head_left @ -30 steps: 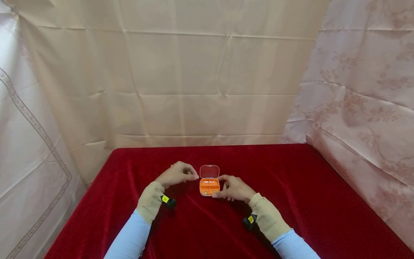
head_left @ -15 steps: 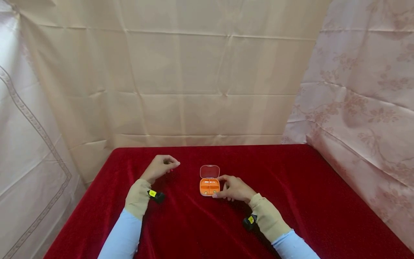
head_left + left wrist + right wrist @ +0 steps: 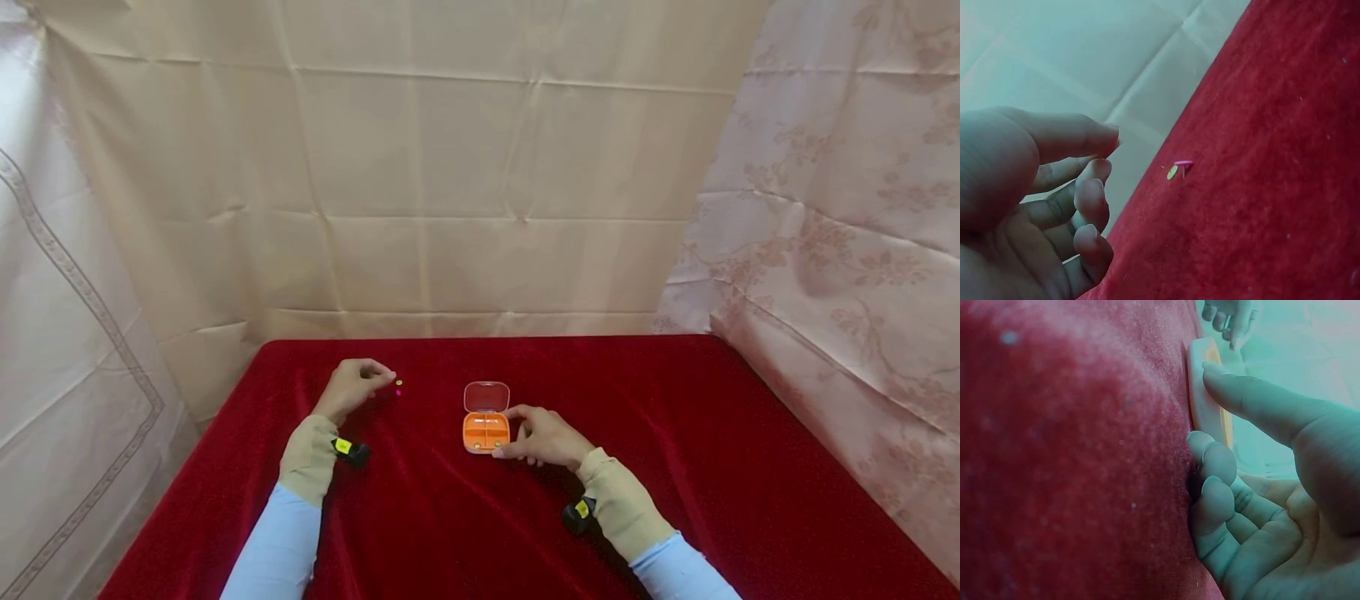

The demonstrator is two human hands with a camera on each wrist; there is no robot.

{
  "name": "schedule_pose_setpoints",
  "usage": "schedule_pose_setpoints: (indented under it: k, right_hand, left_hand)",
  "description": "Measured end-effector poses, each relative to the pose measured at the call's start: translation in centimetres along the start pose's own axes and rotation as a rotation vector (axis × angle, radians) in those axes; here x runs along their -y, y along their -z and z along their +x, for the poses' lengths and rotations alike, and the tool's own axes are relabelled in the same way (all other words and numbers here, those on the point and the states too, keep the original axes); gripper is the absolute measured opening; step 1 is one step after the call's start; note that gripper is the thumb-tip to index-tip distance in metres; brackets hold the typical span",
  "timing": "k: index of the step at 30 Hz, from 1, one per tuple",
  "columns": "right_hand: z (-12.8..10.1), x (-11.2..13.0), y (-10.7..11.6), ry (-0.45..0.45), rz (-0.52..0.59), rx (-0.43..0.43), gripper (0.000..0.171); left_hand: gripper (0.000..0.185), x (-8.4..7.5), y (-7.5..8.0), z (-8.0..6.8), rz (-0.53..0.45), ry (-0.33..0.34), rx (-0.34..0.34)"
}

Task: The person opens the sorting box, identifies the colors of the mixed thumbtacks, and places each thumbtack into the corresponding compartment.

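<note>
Head cam shows the left hand [image 3: 354,385] has slid away from the orange pill box [image 3: 486,432] over to the far left of the red tablecloth [image 3: 675,467], fingers loosely curled and holding nothing, tips just beside two tiny pills [image 3: 398,386], one yellow, one pink I think, though they're really small. Right hand [image 3: 542,436] hasn't budged, thumb and forefinger steadying the box's right edge with the clear lid [image 3: 486,397] flipped up, so looks like it's grabbing the next pill for the tray.
</note>
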State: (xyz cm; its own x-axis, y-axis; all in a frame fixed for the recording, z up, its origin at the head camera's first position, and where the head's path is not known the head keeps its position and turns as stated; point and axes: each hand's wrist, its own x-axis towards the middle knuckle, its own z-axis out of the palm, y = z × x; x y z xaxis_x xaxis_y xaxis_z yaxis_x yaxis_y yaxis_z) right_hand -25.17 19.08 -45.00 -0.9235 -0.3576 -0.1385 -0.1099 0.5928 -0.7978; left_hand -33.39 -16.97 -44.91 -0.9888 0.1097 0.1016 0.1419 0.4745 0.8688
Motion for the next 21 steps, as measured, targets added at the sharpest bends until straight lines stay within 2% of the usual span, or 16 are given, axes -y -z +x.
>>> schedule_pose_setpoints:
  k: [5, 13, 21]
  right_hand:
    - [0.1, 0.1, 0.0, -0.008, 0.011, 0.007, 0.069]
    - [0.2, 0.0, 0.0, -0.009, 0.008, 0.007, 0.068]
    - [0.1, 0.1, 0.0, -0.013, 0.016, 0.005, 0.069]
  left_hand:
    - [0.019, 0.1, -0.4, 0.2, 0.057, 0.021, -0.008]
    - [0.023, 0.3, -1.2, 0.2, 0.197, 0.020, 0.038]
    - [0.018, 0.4, -1.7, 0.2, 0.225, -0.006, 0.028]
